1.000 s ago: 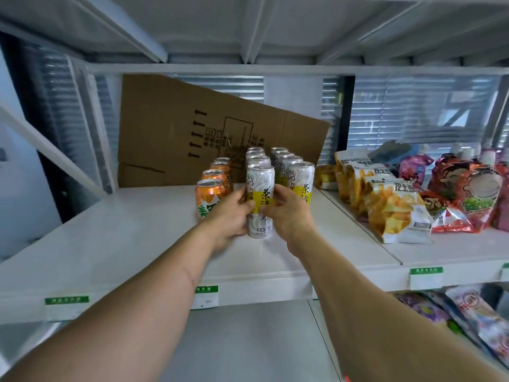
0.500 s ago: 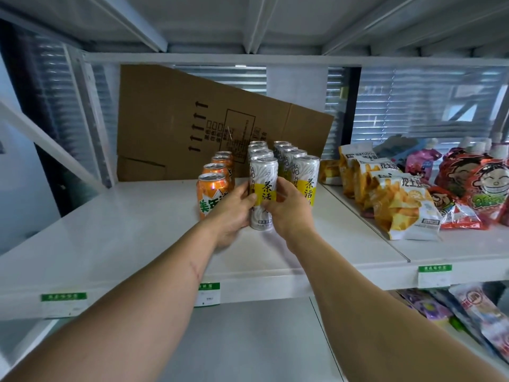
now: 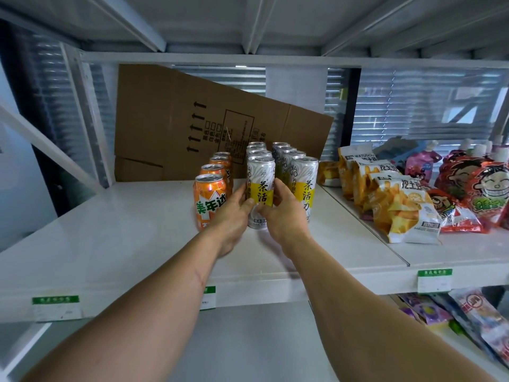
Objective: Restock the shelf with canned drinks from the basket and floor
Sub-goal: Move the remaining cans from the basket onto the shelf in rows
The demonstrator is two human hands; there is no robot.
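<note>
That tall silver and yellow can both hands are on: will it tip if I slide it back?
Possibly: the silver and yellow can is tall and narrow. The left hand and right hand hold it low, steadying it. The white shelf looks smooth, so it should slide.

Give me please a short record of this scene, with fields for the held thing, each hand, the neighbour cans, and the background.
held thing: tall white and yellow can, upright on the white shelf, front of the middle row
left hand: left hand grips the can's left side
right hand: right hand grips its right side
left neighbour: row of orange cans
right neighbour: second row of white and yellow cans
background: flattened cardboard box leaning behind the cans
far right: snack bags
</note>
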